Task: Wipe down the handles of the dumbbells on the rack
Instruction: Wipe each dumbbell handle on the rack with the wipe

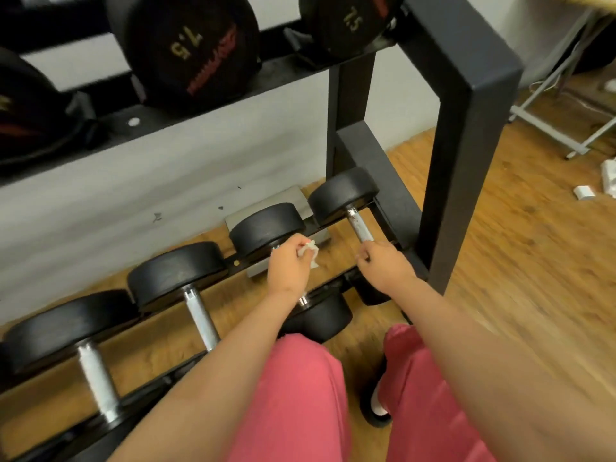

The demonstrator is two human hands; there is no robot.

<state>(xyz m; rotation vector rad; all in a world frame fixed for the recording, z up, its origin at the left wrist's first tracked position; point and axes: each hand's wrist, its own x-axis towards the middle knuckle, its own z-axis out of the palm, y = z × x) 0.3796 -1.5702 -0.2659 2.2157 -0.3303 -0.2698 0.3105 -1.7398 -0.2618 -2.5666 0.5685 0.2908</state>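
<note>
The left grip (288,266) pinches a crumpled white wipe (310,254) over the handle of the dumbbell (266,228) beneath it, while the right grip (383,265), fingers curled, holds the rightmost handle (358,225) just beside, apparently to steady it.

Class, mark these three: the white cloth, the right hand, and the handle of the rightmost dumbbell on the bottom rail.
cloth (310,254), head view: its crumpled middle.
right hand (383,266), head view: back of the hand.
handle (358,225), head view: bare metal mid-shaft.
</note>
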